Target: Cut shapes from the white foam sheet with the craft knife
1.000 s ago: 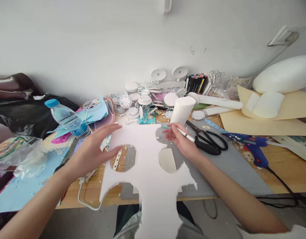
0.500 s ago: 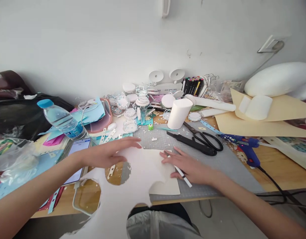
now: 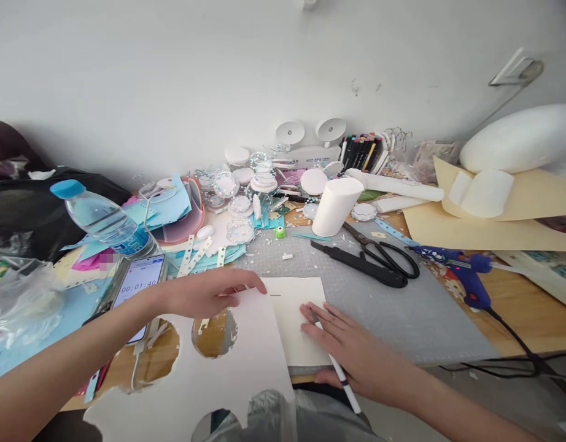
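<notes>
A white paper sheet (image 3: 259, 350) with rounded cutouts hangs over the table's front edge. My left hand (image 3: 209, 292) pinches it near its upper corner, fingers bent. Partly beneath its right edge lies a cream sheet of paper (image 3: 294, 325) with a short dark line near the top. On that paper's right part rest the fingertips of my right hand (image 3: 356, 347). A white marker pen (image 3: 341, 374) is held between those fingers, its rear end pointing down toward me. Both sheets lie partly on the grey cutting mat (image 3: 379, 319).
Black-handled scissors (image 3: 379, 250), a black cutter knife (image 3: 361, 264) and a blue glue gun (image 3: 462, 270) lie to the right. A white cylinder (image 3: 337, 207) stands behind. Leftward are a water bottle (image 3: 112, 224) and a phone (image 3: 138, 282). Marker pens (image 3: 361, 153) stand by the wall.
The white sheet has turned, and its straight edge now lies across the cream sheet. My right hand has come slightly nearer to me with the pen; my left hand has lowered onto the sheet's corner.
</notes>
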Available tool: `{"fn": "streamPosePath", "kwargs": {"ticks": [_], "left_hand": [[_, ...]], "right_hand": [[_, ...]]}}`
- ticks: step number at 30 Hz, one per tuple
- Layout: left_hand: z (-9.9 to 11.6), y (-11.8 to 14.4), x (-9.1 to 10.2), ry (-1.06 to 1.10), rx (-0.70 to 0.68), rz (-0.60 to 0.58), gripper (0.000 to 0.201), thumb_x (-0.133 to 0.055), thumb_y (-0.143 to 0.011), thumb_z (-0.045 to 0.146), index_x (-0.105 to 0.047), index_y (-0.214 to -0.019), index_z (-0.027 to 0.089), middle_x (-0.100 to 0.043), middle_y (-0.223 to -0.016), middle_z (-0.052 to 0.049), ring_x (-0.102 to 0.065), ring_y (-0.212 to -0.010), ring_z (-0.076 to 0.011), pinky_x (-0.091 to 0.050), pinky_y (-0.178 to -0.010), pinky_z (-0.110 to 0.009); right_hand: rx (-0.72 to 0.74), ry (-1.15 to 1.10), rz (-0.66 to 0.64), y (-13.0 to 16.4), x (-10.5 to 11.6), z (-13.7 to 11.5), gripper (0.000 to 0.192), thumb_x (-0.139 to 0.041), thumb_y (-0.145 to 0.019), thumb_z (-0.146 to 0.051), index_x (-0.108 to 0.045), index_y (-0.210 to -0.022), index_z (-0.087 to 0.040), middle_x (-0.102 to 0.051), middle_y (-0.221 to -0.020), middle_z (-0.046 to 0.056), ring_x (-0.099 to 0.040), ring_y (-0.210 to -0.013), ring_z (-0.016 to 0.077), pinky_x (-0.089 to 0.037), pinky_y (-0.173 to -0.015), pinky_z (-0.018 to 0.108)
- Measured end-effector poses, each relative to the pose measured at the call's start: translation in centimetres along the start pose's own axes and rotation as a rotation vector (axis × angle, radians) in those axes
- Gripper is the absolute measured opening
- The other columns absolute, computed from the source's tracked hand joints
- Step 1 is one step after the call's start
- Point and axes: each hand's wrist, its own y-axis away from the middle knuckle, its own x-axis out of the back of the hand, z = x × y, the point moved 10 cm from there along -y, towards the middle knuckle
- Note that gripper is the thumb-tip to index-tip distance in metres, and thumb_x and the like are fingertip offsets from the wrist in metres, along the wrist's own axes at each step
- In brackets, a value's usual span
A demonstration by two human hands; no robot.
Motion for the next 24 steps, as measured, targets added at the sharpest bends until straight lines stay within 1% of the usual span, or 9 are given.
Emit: {"fn": "streamPosePath", "kwargs": {"ticks": [3, 7, 11, 14, 18, 19, 21, 23, 24], "left_hand": [[-0.3, -0.2, 0.3, 0.063, 0.006, 0.027, 0.031, -0.043, -0.091, 0.019, -0.057, -0.118, 0.026, -0.063, -0.113, -0.002, -0.058, -0.093, -0.0165, -0.044, -0.075, -0.024], [-0.3, -1.0, 0.7, 0.067, -0.017, 0.103, 0.028, -0.038, -0.094, 0.021, -0.060, -0.111, 0.024, -0.065, -0.105, -0.001, -0.057, -0.086, -0.0140, -0.045, -0.074, -0.023], [-0.2, -2.9, 0.2, -0.044, -0.058, 0.230, 0.029, -0.035, -0.091, 0.016, -0.059, -0.106, 0.022, -0.065, -0.106, -0.002, -0.059, -0.097, -0.0158, -0.047, -0.084, -0.027], [-0.3, -4.1, -1.2, -0.110, -0.046, 0.287, 0.029, -0.035, -0.089, 0.012, -0.058, -0.105, 0.020, -0.063, -0.107, -0.006, -0.059, -0.100, -0.0195, -0.047, -0.089, -0.034], [0.0, -3.8, -3.9, -0.212, -0.021, 0.365, 0.029, -0.038, -0.093, 0.019, -0.056, -0.115, 0.016, -0.053, -0.133, -0.016, -0.048, -0.125, -0.0289, -0.040, -0.104, -0.049], [0.1, -3.4, -4.6, -0.252, -0.016, 0.387, 0.032, -0.041, -0.094, 0.026, -0.053, -0.122, 0.015, -0.047, -0.141, -0.018, -0.042, -0.132, -0.0315, -0.036, -0.108, -0.053], [0.4, -2.5, -6.0, -0.361, -0.021, 0.443, 0.056, -0.050, -0.092, 0.044, -0.041, -0.138, 0.014, -0.034, -0.152, -0.021, -0.031, -0.141, -0.0347, -0.031, -0.112, -0.057], [0.7, -1.7, -7.0, -0.446, -0.046, 0.490, 0.080, -0.055, -0.086, 0.057, -0.028, -0.147, 0.013, -0.024, -0.156, -0.022, -0.023, -0.145, -0.0358, -0.029, -0.114, -0.058], [0.7, -1.5, -7.5, -0.465, -0.056, 0.502, 0.086, -0.056, -0.085, 0.059, -0.024, -0.149, 0.013, -0.021, -0.157, -0.022, -0.020, -0.145, -0.0360, -0.029, -0.114, -0.058]], "right_hand": [[0.059, -0.028, -0.010, 0.3, 0.5, 0.3, 0.048, -0.063, -0.089, -0.034, -0.056, -0.130, -0.011, -0.040, -0.151, 0.020, -0.035, -0.141, 0.0303, -0.031, -0.115, 0.050], [0.097, -0.079, -0.056, 1.0, 1.1, 0.7, 0.045, -0.057, -0.093, -0.037, -0.054, -0.131, -0.014, -0.041, -0.151, 0.016, -0.034, -0.142, 0.0261, -0.028, -0.117, 0.048], [0.091, -0.116, -0.068, 1.5, 1.4, 0.9, 0.043, -0.055, -0.094, -0.035, -0.053, -0.133, -0.016, -0.036, -0.154, 0.014, -0.029, -0.144, 0.0241, -0.024, -0.119, 0.046], [0.082, -0.148, -0.056, 1.5, 1.4, 0.9, 0.043, -0.055, -0.093, -0.033, -0.053, -0.133, -0.016, -0.036, -0.155, 0.014, -0.029, -0.144, 0.0242, -0.023, -0.119, 0.046], [0.058, -0.183, -0.049, 1.4, 1.4, 1.0, 0.043, -0.057, -0.091, -0.032, -0.054, -0.132, -0.017, -0.036, -0.154, 0.013, -0.030, -0.144, 0.0247, -0.023, -0.119, 0.046], [0.051, -0.189, -0.047, 1.4, 1.5, 1.1, 0.043, -0.057, -0.091, -0.033, -0.055, -0.131, -0.018, -0.036, -0.154, 0.013, -0.030, -0.144, 0.0250, -0.023, -0.119, 0.046], [0.043, -0.201, -0.038, 1.4, 1.7, 1.2, 0.042, -0.058, -0.091, -0.035, -0.056, -0.130, -0.018, -0.038, -0.153, 0.013, -0.033, -0.143, 0.0256, -0.024, -0.119, 0.047], [0.040, -0.213, -0.026, 1.3, 2.0, 1.4, 0.042, -0.059, -0.090, -0.037, -0.058, -0.127, -0.018, -0.042, -0.151, 0.014, -0.037, -0.141, 0.0265, -0.023, -0.119, 0.047], [0.040, -0.223, -0.019, 1.2, 2.2, 1.4, 0.041, -0.060, -0.090, -0.039, -0.059, -0.125, -0.017, -0.045, -0.149, 0.015, -0.039, -0.139, 0.0269, -0.023, -0.119, 0.047]]}}
